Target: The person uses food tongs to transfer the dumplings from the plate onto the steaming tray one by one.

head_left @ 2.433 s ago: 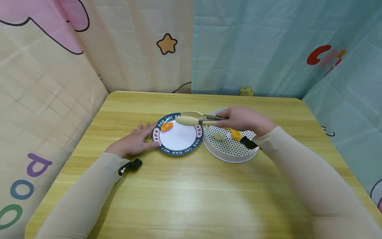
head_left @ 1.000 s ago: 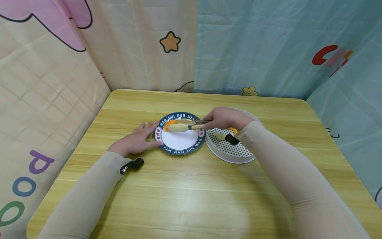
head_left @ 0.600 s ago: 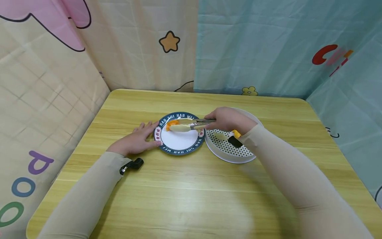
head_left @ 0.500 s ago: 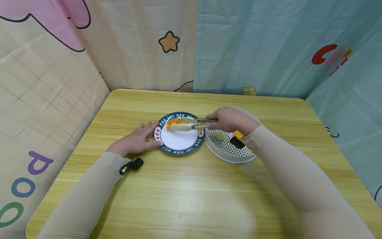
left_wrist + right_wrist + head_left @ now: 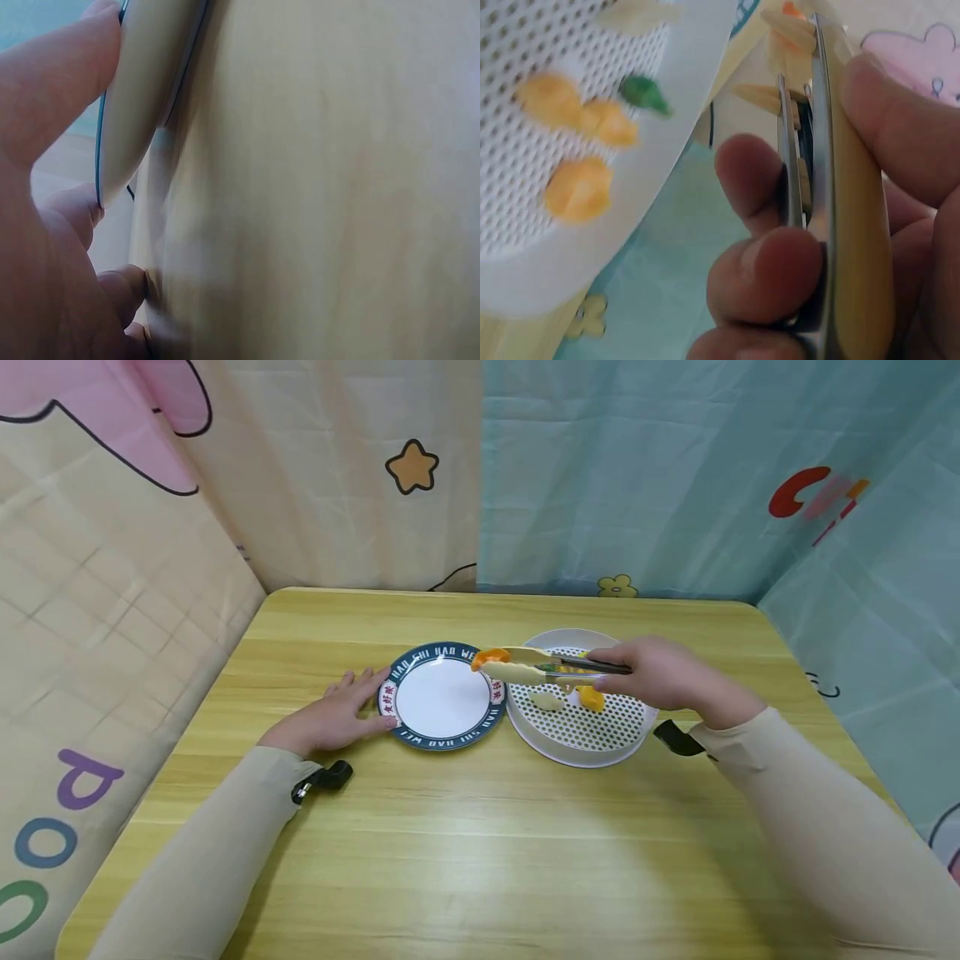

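My right hand [image 5: 663, 672] grips metal tongs [image 5: 588, 665] with pale yellow tips; the right wrist view shows fingers and thumb wrapped round the handles [image 5: 855, 202]. Between the tips, a small orange food-like piece [image 5: 491, 657] is held over the right rim of the plate [image 5: 442, 702]. That plate is white with a blue lettered border. At its left edge my left hand [image 5: 330, 718] lies with fingers spread, thumb and forefinger touching the rim [image 5: 105, 142]. Beside the plate stands a white round steamer tray [image 5: 585, 756] full of small holes, partly under the tongs.
In the tray lie a pale oval piece [image 5: 547, 701], several yellow-orange pieces [image 5: 591, 698] and a green piece [image 5: 645, 94]. The wooden table [image 5: 450, 843] ends at printed curtains [image 5: 637, 485] behind and at both sides.
The tongs have picked up the orange piece from the plate, and my right hand has carried it right, toward the tray. My left hand has stayed at the plate's edge.
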A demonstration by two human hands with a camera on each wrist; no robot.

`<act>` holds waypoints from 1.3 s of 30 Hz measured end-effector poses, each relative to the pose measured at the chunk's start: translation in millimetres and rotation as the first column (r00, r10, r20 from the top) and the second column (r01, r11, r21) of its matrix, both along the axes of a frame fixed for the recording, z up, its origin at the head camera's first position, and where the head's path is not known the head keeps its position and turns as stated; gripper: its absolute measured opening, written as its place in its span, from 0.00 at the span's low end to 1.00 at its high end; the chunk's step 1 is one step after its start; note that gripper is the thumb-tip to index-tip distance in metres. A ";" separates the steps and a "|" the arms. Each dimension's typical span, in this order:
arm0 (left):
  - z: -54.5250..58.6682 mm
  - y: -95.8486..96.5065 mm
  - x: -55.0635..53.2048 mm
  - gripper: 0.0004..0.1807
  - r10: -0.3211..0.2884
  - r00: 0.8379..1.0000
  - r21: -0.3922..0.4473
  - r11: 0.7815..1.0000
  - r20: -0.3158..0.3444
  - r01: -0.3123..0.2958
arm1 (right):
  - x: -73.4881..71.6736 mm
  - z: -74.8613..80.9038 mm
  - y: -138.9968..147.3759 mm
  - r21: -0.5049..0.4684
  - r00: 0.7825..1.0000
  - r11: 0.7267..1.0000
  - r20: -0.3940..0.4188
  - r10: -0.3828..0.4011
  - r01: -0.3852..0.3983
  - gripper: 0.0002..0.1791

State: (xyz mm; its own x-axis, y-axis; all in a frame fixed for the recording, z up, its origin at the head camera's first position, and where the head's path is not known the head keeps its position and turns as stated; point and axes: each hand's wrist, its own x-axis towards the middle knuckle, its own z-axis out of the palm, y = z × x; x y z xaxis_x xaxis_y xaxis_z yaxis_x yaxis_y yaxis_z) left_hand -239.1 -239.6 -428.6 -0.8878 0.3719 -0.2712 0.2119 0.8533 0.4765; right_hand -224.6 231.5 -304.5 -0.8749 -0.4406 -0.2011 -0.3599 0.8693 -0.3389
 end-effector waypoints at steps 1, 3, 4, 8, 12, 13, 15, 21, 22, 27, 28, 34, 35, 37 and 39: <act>0.0 -0.8 0.2 0.57 -0.002 1.000 0.001 1.000 -0.001 0.002 | 3.7 1.2 8.5 -0.008 1.000 1.000 0.003 -0.012 0.012 0.28; 0.2 -2.4 0.9 0.57 -0.004 1.000 -0.001 1.000 -0.003 0.004 | 11.3 3.6 25.3 -0.016 0.999 0.999 0.014 -0.037 0.037 0.29; 0.5 -3.3 1.5 0.57 -0.004 1.000 -0.003 1.000 -0.002 0.004 | 14.7 4.1 33.4 -0.023 0.999 0.999 0.018 -0.044 0.044 0.29; 2.7 -6.6 4.1 0.57 -0.003 1.000 -0.005 1.000 0.003 0.003 | 26.8 2.9 61.4 -0.027 0.998 0.998 0.034 -0.051 0.052 0.28; 5.0 -10.2 5.6 0.57 0.000 1.000 -0.003 1.000 0.009 0.000 | 34.8 -2.6 80.3 0.009 0.999 0.999 0.022 -0.038 0.037 0.26; 5.5 -10.9 5.7 0.57 0.002 1.000 -0.001 1.000 0.010 -0.002 | 36.0 -3.9 83.3 0.021 0.999 0.999 0.014 -0.030 0.030 0.26; 6.1 -12.3 5.9 0.56 0.004 1.000 0.004 1.000 0.015 -0.004 | 37.7 -6.3 87.8 0.042 1.000 0.999 0.005 -0.020 0.019 0.26; 5.9 -15.2 6.3 0.57 0.006 1.000 0.004 1.000 0.021 -0.006 | 37.4 -9.7 90.6 0.065 1.000 0.998 0.014 0.025 -0.026 0.26; 5.8 -15.5 6.3 0.56 0.007 1.000 0.002 1.000 0.021 -0.007 | 36.7 -9.8 90.2 0.067 0.999 0.997 0.021 0.029 -0.030 0.26; 5.3 -17.1 6.3 0.56 0.010 1.000 0.000 1.000 0.024 -0.010 | 32.1 -8.4 87.4 0.079 0.998 0.996 0.052 0.038 -0.042 0.26; 5.3 -17.4 6.3 0.56 0.010 1.000 0.001 1.000 0.026 -0.010 | 30.9 -7.7 86.9 0.087 0.997 0.995 0.054 0.048 -0.052 0.26; 5.3 -18.1 6.7 0.56 0.012 0.999 0.005 1.000 0.033 -0.012 | 24.7 -2.6 80.6 0.152 0.993 0.982 0.061 0.100 -0.109 0.23; 5.4 -17.9 6.9 0.56 0.012 0.999 0.003 1.000 0.033 -0.012 | 24.5 -1.5 78.9 0.160 0.993 0.981 0.067 0.098 -0.107 0.22; 5.7 -17.6 7.1 0.56 0.012 0.999 0.001 1.000 0.032 -0.012 | 24.3 0.2 76.6 0.175 0.992 0.979 0.078 0.095 -0.107 0.21; 5.9 -17.3 7.1 0.56 0.011 0.999 0.001 1.000 0.031 -0.011 | 24.2 1.5 75.2 0.184 0.992 0.977 0.088 0.091 -0.106 0.20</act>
